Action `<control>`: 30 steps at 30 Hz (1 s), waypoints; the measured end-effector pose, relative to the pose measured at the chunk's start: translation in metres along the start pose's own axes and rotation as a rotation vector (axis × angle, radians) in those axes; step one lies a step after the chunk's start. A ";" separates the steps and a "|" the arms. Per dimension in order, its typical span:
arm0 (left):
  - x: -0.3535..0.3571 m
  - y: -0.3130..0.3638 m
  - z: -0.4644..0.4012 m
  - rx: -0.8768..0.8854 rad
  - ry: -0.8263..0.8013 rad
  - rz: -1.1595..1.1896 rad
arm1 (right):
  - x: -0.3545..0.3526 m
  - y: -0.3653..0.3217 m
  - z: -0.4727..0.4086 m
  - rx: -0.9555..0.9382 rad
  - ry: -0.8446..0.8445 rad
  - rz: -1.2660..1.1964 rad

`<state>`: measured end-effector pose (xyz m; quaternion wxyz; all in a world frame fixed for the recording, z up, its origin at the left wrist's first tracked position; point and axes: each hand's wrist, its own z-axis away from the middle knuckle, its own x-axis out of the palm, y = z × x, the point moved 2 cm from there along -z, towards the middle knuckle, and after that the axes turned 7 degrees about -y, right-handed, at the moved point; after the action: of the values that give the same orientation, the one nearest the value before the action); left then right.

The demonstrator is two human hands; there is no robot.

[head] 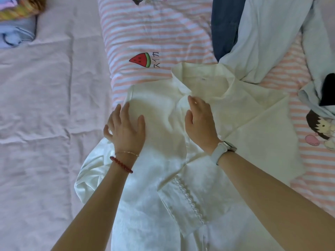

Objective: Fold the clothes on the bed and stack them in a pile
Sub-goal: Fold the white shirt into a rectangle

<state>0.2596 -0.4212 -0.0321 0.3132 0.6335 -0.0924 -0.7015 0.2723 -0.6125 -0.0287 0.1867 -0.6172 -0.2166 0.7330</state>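
Observation:
A cream-white collared shirt (241, 113) lies spread on the bed, collar at the top, with a zigzag lace trim lower down. My left hand (126, 127) rests flat on its left shoulder, fingers apart. Pressed flat just below the collar is my right hand (199, 118), with a white watch on its wrist. Neither hand grips the fabric. A pale blue garment (268, 38) and a dark blue one (224, 28) lie heaped at the upper right, past the collar.
A pink-and-white striped quilt (155, 33) with a watermelon print lies under the shirt. Plain pink sheet (45, 115) covers the left half of the bed. Several folded items (16, 24) sit at the top left corner. Another light blue garment with a black patch (322, 95) lies at the right edge.

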 end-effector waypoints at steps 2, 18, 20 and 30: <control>-0.007 -0.023 0.011 -0.103 0.018 0.080 | 0.010 0.001 0.000 -0.019 -0.310 -0.029; -0.083 -0.217 0.035 -0.502 -0.109 0.388 | 0.100 -0.108 0.102 -0.289 -0.419 0.284; -0.112 -0.228 0.029 -0.476 0.099 0.382 | 0.105 -0.112 0.101 -0.267 -0.450 0.301; -0.163 -0.230 0.035 -0.420 -0.099 0.224 | 0.103 -0.158 0.110 -0.235 -0.268 -0.032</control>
<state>0.1529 -0.1587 -0.0120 0.5088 0.5054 -0.0295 -0.6963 0.1472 -0.4339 -0.0108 0.0944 -0.5278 -0.3338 0.7753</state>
